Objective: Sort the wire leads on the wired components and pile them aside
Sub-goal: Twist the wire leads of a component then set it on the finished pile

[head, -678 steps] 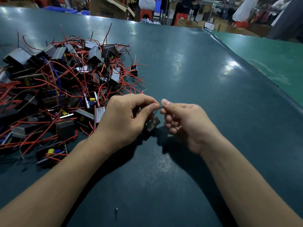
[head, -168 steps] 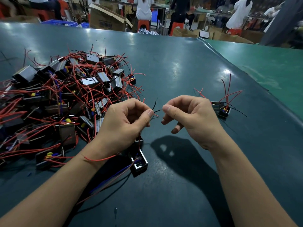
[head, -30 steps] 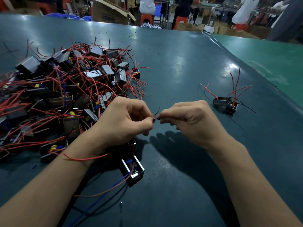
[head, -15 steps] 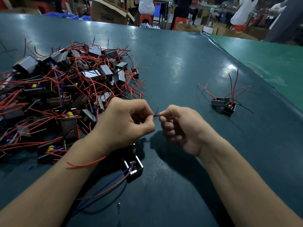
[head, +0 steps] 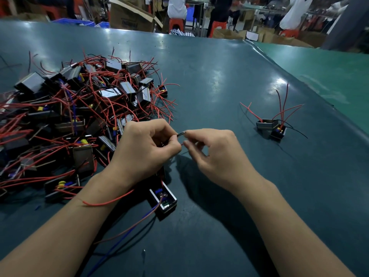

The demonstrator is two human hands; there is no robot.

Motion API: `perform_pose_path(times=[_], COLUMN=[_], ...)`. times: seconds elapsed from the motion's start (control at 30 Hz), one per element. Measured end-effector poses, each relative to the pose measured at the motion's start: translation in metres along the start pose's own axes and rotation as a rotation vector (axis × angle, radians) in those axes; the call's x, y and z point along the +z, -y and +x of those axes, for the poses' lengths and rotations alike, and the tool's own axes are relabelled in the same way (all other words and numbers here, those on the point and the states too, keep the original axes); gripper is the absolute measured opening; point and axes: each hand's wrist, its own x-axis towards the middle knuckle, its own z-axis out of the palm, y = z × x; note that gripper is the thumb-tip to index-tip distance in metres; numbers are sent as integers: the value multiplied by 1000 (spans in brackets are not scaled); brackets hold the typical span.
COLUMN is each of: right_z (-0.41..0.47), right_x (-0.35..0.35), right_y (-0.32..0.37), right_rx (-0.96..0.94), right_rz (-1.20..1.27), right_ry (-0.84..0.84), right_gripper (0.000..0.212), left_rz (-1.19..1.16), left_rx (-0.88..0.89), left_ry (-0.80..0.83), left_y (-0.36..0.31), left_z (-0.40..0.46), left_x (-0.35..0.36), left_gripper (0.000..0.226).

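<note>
Both hands work above the dark teal table (head: 219, 80), near its middle. The left hand (head: 143, 150) has its fingers curled, thumb and forefinger pinching a short black wire lead (head: 180, 134); the right hand (head: 217, 154) meets it from the other side, its forefinger and thumb closed on the same lead, the remaining fingers curled under. Below the left wrist lies one wired component (head: 162, 198) — a small open-topped black box resting on the table, with blue and reddish leads trailing toward the near edge. A loose red wire (head: 107, 201) lies across the left forearm. To the left sits the large unsorted heap (head: 75, 116) of like components, tangled in red leads. Well apart, to the right — two components form the set-aside pile (head: 271, 127), touching each other, their red leads standing upward. Cardboard boxes (head: 129, 17) and red stools (head: 176, 24) stand beyond the far edge
</note>
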Motion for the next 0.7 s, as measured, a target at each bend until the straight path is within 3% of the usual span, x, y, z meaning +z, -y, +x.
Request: perform_pose_path(times=[0.13,0.27,0.5,0.6,0.7], right_z=[5,6,6,4,7], right_x=[-14,-13,-19,-18,-16], right_y=[-15,-17,-14,-7,2], right_rx=[-55,-186,-160,64,474], right_rz=[45,69,141,335,697], right_ry=[-124,-141,-7,79,167], right_gripper=[25,16,12,19,33], left_rz=[-61,-145,-243,-254,-178], left_rx=[-20,-34,-68,-57,6], left_ry=[20,95,184,187,151], left_y=[-1,-3,-8,-9,-8], left_z=[0,-2,-3,-3,-3], left_x=[0,-1,-4,-5,-4], left_gripper=[9,10,11,9,8])
